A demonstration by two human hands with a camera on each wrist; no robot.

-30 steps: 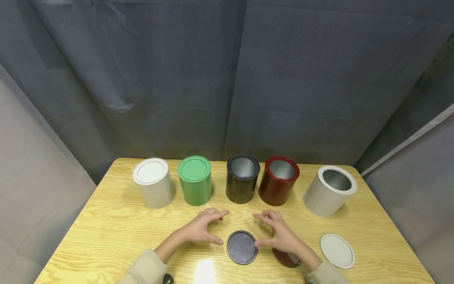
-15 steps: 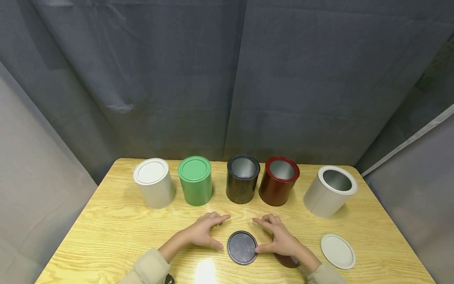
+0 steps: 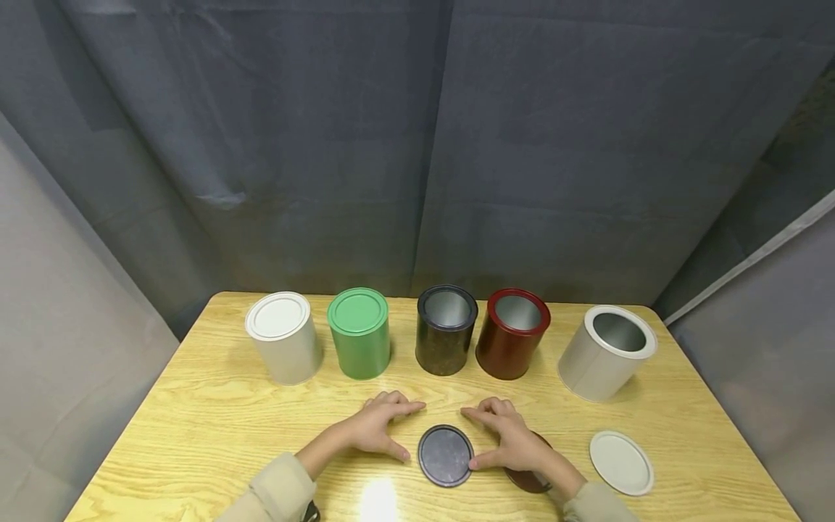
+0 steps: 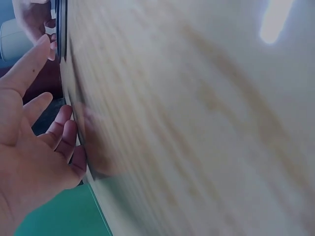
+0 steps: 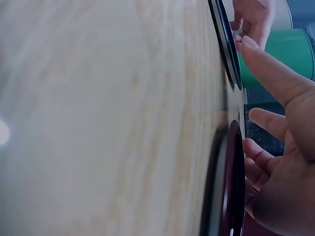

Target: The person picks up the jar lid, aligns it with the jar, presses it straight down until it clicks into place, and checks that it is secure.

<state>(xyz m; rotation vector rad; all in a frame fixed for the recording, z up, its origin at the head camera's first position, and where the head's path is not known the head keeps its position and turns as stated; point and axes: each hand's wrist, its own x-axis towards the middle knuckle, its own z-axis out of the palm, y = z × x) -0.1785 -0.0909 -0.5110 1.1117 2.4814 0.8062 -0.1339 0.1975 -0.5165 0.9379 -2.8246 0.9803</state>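
Your left hand [image 3: 383, 426] and right hand [image 3: 513, 439] have shifted slightly lower in the head view, fingers parted and gripping nothing, so they flank the unmoved black lid [image 3: 446, 457], lying flat before the black can [image 3: 446, 348], right thumb at its edge, contact unclear.

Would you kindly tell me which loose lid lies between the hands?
The black lid; the dark red lid is partly hidden by the right hand, the white lid farther right.
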